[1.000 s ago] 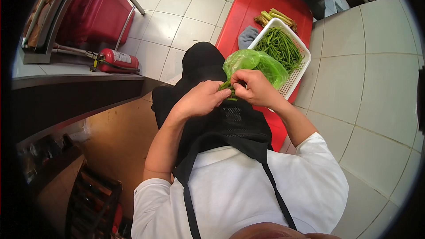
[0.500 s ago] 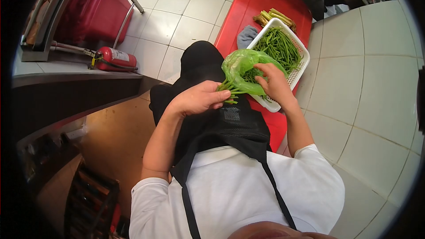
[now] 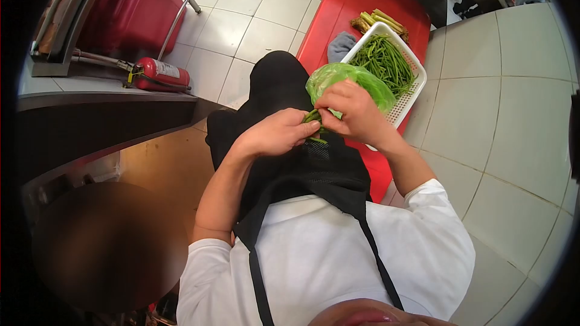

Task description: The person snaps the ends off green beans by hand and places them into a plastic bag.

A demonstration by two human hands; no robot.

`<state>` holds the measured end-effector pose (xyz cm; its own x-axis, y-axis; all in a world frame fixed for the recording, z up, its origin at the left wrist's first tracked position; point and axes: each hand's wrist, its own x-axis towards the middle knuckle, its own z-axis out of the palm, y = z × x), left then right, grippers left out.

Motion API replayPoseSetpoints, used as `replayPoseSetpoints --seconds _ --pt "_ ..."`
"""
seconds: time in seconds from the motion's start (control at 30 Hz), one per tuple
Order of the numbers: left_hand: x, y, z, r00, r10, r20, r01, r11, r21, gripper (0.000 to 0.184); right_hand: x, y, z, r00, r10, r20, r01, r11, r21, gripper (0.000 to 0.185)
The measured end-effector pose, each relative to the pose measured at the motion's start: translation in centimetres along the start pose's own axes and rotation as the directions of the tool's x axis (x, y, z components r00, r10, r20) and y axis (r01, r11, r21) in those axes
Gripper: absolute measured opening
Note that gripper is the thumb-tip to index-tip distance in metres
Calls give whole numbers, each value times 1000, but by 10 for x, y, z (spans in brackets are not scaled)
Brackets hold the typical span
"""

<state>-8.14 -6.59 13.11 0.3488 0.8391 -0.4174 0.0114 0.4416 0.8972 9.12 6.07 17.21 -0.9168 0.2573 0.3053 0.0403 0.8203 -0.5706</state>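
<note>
Back from the green bag (image 3: pixel 338 73), the right hand (image 3: pixel 351 108) apparently pinches stems (image 3: pixel 312 116) clamped in the left hand (image 3: pixel 275 133).

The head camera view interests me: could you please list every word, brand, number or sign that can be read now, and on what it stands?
No text can be read.
Fire extinguisher: its pale label seems to carry print, too small and blurred to read.
Green bag, white basket and black apron: I can make out no lettering.
</note>
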Motion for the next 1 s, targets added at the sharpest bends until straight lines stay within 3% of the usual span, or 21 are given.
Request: replayPoseSetpoints --seconds 0.03,0.07,0.1,0.13,0.27,0.33,0.37,0.47,0.53,0.57,0.6,0.7,0.73,0.83,0.97,1.0 --pt "2 -2 0 1000 19 -10 -19 1000 23 38 -2 -3 5 975 222 -2 -214 943 254 10" --pt "5 -3 0 999 45 -12 -45 999 21 38 -4 -8 10 903 426 51 -396 780 485 7" --pt "6 -1 0 997 70 -16 -70 997 19 38 -7 -10 15 793 589 155 -523 528 669 6" --pt "6 2 0 995 94 -22 -93 996 15 38 -9 -6 21 800 594 89 -474 532 702 10" --pt "4 26 2 997 46 -57 -34 981 193 38 -16 -1 30 670 739 63 -470 357 808 10" --pt "5 31 9 997 14 -77 13 943 334 37 -20 14 26 621 784 0 -389 308 868 8" --pt "7 29 13 996 24 -90 5 950 311 37 -23 21 23 593 805 -30 -344 286 894 8" --pt "13 13 20 990 13 -141 21 971 239 36 -34 35 13 618 759 -204 -349 497 795 12" --pt "15 3 19 985 41 -165 -13 986 165 34 -55 48 7 724 674 -148 -628 733 262 15" --pt "16 1 19 982 54 -180 -32 992 124 34 -65 54 8 762 642 -87 -647 760 -65 16" --pt "16 0 20 984 39 -176 -19 993 114 33 -75 55 14 824 554 -116 -561 770 -304 22" --pt "15 2 14 983 17 -184 5 993 120 31 -58 20 16 758 630 -169 -621 776 108 23" --pt "15 2 14 983 20 -183 7 990 143 29 -52 9 16 822 527 -216 -498 849 175 22" --pt "12 11 14 984 29 -174 12 973 229 28 -28 -18 11 923 274 -271 -246 960 135 20" --pt "6 15 15 976 56 -209 9 954 298 25 -11 -22 7 950 264 -166 -229 952 205 20" --pt "6 11 16 968 102 -229 -23 945 325 25 -9 -20 9 962 231 -142 -210 966 152 19"
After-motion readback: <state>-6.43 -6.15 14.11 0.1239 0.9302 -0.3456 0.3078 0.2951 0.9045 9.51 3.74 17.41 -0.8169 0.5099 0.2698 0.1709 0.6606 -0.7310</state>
